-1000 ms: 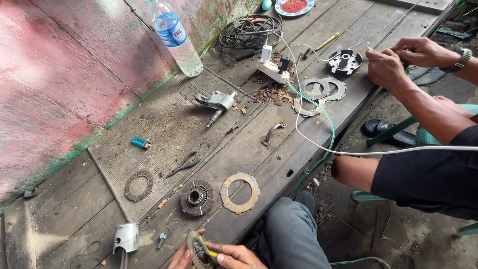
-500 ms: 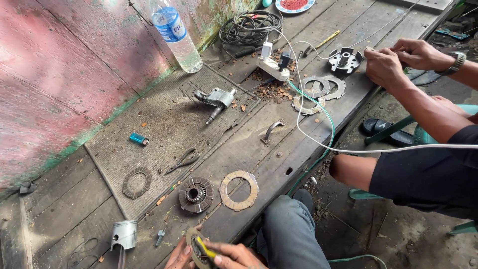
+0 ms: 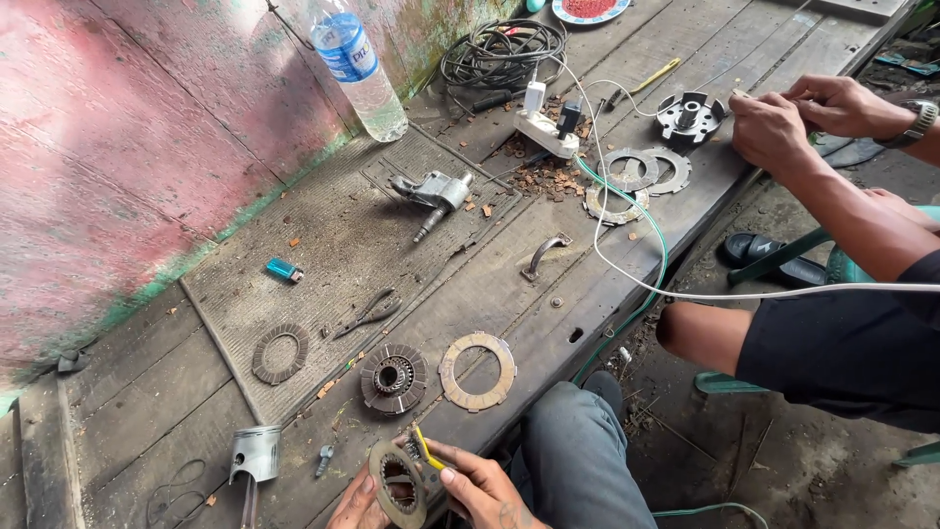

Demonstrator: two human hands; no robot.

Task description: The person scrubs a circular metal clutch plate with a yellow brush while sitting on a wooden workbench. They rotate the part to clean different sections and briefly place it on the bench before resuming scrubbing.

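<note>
Holding its place at six o'clock since a second ago, the clutch disc (image 3: pixel 397 482) stays pinched in the left hand (image 3: pixel 354 504), while the right hand (image 3: pixel 480 493) keeps a yellow-handled tool (image 3: pixel 427 451), probably a small screwdriver, pressed at its centre; the work goes on unchanged. The friction ring (image 3: pixel 477 370) lies at twelve o'clock from them.

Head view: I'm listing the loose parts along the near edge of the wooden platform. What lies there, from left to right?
Piston → small bolt → ring-shaped disc held in the person's hands → toothed hub → tan friction ring.
</note>
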